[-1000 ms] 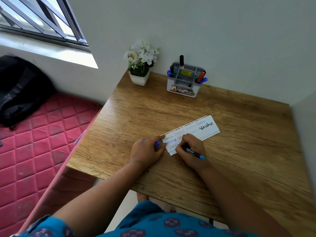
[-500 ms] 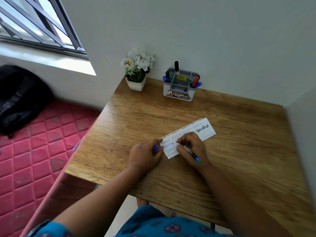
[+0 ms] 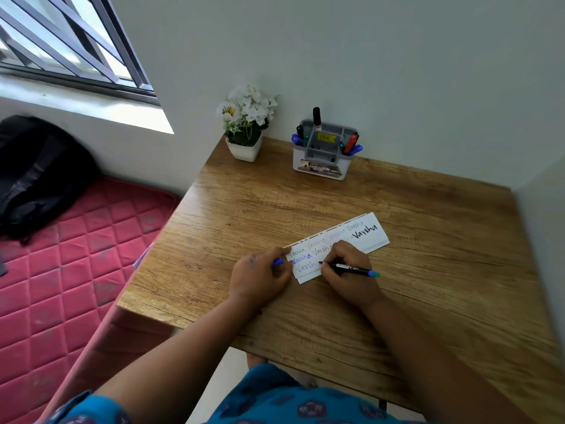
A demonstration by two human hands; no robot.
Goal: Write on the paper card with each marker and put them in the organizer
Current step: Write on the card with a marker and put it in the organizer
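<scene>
A white paper card (image 3: 371,240) lies on the wooden desk (image 3: 428,270), covered with handwritten words in several colours. My right hand (image 3: 348,270) grips a thin black marker (image 3: 351,267) with a blue end, its tip touching the card's lower left part. My left hand (image 3: 260,275) rests at the card's left end and holds a blue cap (image 3: 277,262) between its fingers. The grey and white organizer (image 3: 324,166) stands at the back of the desk with several markers upright in it.
A white pot of white flowers (image 3: 246,123) stands left of the organizer by the wall. Left of the desk lies a red quilted mattress (image 3: 67,270) with a black bag (image 3: 36,172) on it. A wall closes the desk's right side.
The marker tip has moved along the bottom line of the card, adding letters. My left hand has stayed at the card's left end. The head camera has shifted slightly.
</scene>
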